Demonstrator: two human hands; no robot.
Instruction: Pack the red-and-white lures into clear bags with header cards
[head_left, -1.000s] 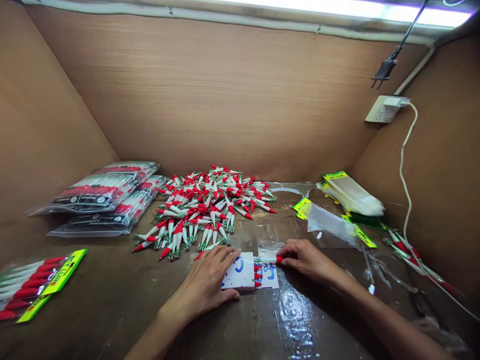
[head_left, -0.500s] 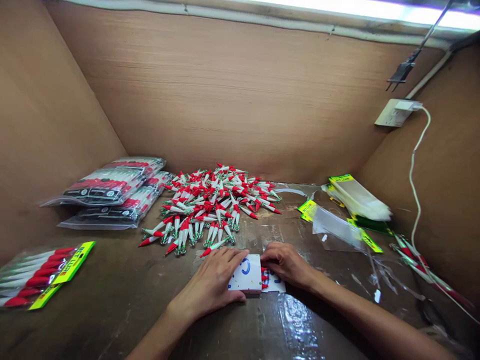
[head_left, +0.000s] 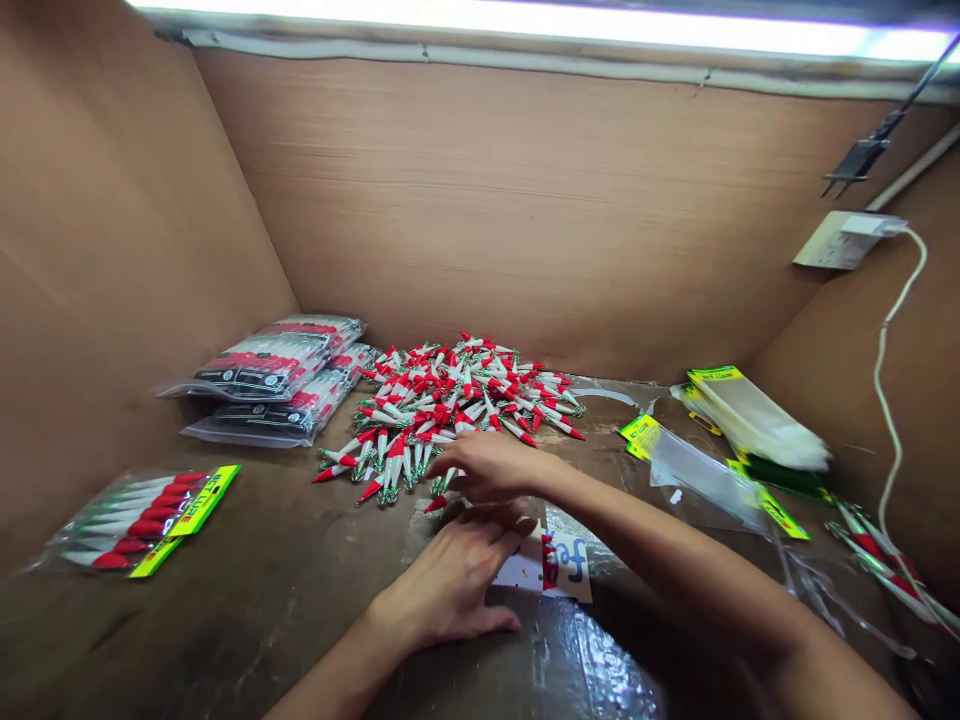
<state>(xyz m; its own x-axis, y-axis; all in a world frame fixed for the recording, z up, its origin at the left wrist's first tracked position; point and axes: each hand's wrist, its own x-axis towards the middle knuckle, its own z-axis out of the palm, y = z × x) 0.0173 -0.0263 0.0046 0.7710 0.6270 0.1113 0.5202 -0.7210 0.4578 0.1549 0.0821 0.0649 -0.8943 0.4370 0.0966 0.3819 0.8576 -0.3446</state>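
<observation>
My left hand (head_left: 461,575) lies over a white card sleeve (head_left: 520,572) with blue lettering and coloured dots, fingers along its far side and thumb on the near side, so it is closed on it. Red tips of squid jigs (head_left: 550,560) show at the sleeve's right end, beside a lettered card flap (head_left: 576,570). Just beyond the left hand, my right hand (head_left: 491,465) reaches over the front of a pile of red-and-white squid jigs (head_left: 465,385). Its fingers are bent and apart above the nearest jigs; I see nothing held in them.
Stacked clear bags of jigs (head_left: 262,375) stand at the back left, with a yellow-headed pack of jigs (head_left: 142,520) in front. To the right lie empty clear bags (head_left: 765,415), a loose bag (head_left: 694,470) and more jigs (head_left: 885,565). A white cable (head_left: 885,370) hangs from an outlet.
My right hand has left the right end of the card sleeve and moved left and forward to the jigs. The left hand stays on the sleeve. The view has shifted slightly.
</observation>
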